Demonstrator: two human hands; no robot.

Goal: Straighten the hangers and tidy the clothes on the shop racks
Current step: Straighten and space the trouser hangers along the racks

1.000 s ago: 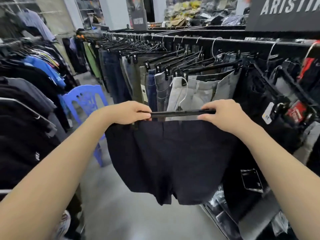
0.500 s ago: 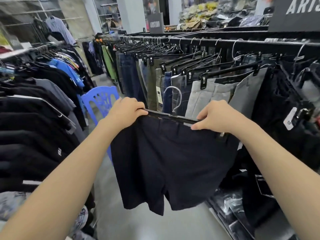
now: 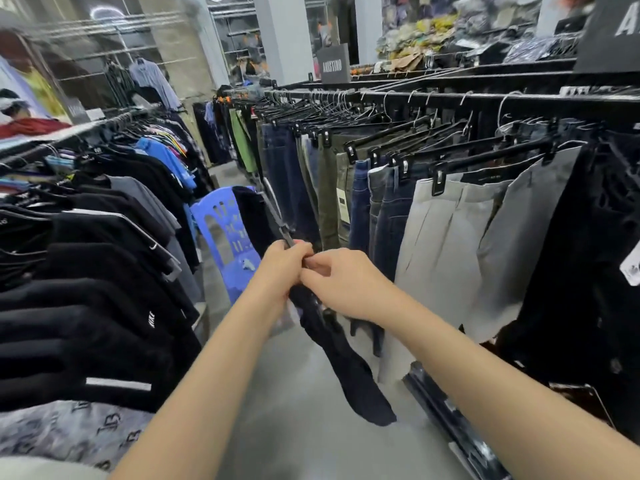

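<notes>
An aisle of floor runs between two racks. The left rack carries shirts along its rail. The right rack carries trousers on clip hangers, with a sign standing on top of it farther back. A chair stands in the aisle, nearer the left rack, behind the hands. The left hand and right hand touch in mid-aisle, both gripping the near end of a hanger that points away toward the chair. The shorts hang from it, below the hands and above the floor, beside the right rack's trousers.
</notes>
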